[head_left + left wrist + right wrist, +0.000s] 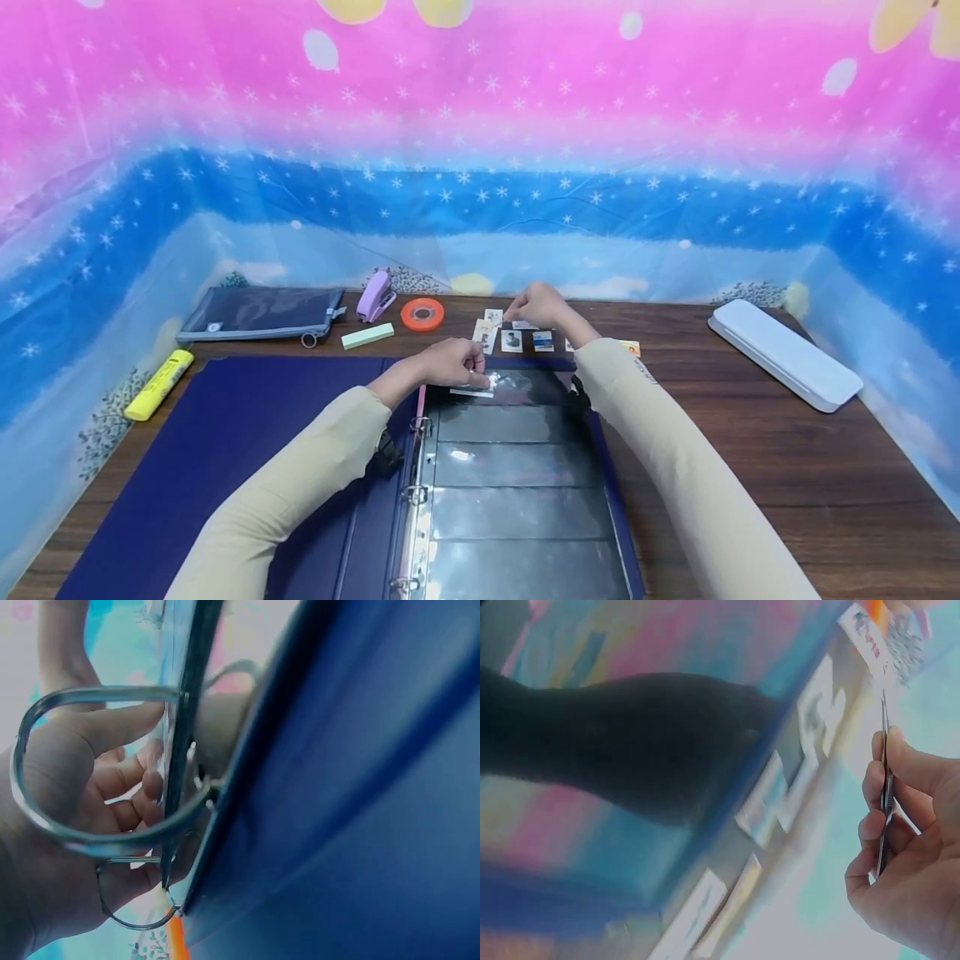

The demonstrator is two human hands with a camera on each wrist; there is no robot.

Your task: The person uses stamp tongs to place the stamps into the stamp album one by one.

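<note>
My right hand (538, 306) grips slim metal tweezers (886, 795) between thumb and fingers. Their tips meet the edge of a small stamp (865, 636) with reddish print. Several more stamps (512, 341) lie in loose rows behind the binder. At the top of the black stock page (517, 467), my left hand (452, 363) has curled fingers and pinches the clear film of the uppermost pocket. A white-edged piece (472, 393) shows under these fingers. In the left wrist view a binder ring (97, 844) crosses in front of the hand.
An open navy ring binder (247, 450) covers the front of the table. Behind it sit a grey zip pouch (262, 315), a purple stapler (377, 294), orange tape (422, 314) and a pale green block (367, 336). A yellow highlighter (159, 385) lies left, a white case (783, 354) right.
</note>
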